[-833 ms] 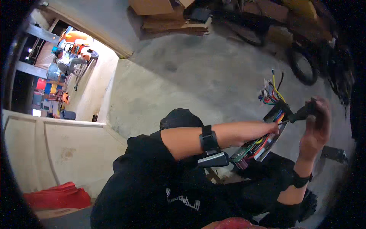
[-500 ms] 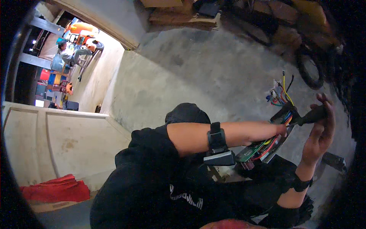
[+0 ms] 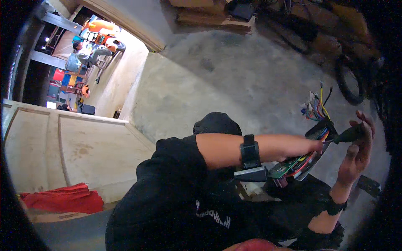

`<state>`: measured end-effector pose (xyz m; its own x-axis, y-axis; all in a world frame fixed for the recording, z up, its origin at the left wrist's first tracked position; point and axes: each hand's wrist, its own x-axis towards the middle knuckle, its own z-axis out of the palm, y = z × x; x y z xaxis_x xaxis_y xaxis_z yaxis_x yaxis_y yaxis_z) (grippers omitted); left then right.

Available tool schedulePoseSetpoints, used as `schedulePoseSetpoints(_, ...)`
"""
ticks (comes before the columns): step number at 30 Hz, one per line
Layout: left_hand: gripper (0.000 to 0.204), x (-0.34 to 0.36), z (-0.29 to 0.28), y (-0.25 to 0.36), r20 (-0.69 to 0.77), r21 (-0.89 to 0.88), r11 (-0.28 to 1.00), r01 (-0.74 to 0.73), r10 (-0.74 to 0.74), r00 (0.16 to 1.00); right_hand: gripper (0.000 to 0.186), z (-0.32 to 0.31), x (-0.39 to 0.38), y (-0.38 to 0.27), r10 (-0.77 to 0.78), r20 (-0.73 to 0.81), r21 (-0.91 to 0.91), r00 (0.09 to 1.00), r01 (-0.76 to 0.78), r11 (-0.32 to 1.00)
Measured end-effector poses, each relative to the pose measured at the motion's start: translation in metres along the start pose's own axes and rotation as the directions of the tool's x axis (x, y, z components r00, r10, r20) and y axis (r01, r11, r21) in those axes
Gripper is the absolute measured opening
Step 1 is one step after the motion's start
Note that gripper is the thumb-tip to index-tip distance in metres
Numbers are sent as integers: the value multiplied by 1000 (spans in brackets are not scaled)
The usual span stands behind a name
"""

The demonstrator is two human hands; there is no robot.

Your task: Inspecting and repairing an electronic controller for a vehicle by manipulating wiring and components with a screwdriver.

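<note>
Head view down over a black sleeve and lap to work held up at the right. Left hand (image 3: 312, 146), at the end of a forearm crossing from the left with a dark wristband (image 3: 250, 150), closed round the upper end of the case (image 3: 303, 161); held tilted and clear of the lap, apparently to turn its open face toward the other hand. Right hand (image 3: 356, 157) raised from the lower right, thumb and forefinger pinched on a dark tool (image 3: 349, 134), remaining fingers spread upward; tool tip pointed leftward at the top of the case, just beside the left fingertips, contact too small to tell. Case open on one side and holding a green board (image 3: 289, 166) with red and yellow leads laid along it. Wires (image 3: 316, 109) of several colours fanning upward out of the case's top end, loose ends free in the air. Below and behind, a bare concrete floor (image 3: 234, 79); a tyre (image 3: 349, 83) lying at the far right; stacked planks (image 3: 213, 19) at the top; a pale wooden panel (image 3: 75, 150) at the left with a red cloth (image 3: 63, 198) at its foot.
</note>
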<state>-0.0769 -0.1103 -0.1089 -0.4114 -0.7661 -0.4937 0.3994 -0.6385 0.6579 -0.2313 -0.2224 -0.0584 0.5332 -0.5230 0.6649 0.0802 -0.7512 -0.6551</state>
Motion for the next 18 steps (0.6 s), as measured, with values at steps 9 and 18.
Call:
schedulePoseSetpoints(9, 30, -22, 2, 12, -38, 69, 997, 44, -41, 998, 41, 16, -2, -6, 216, -83, 92, 973, -208, 974)
schedulePoseSetpoints(18, 32, -9, -9, -10, 46, -4, 995, -103, 103, 994, 33, -3, -15, 2, 132, -112, -133, 985, -146, 980)
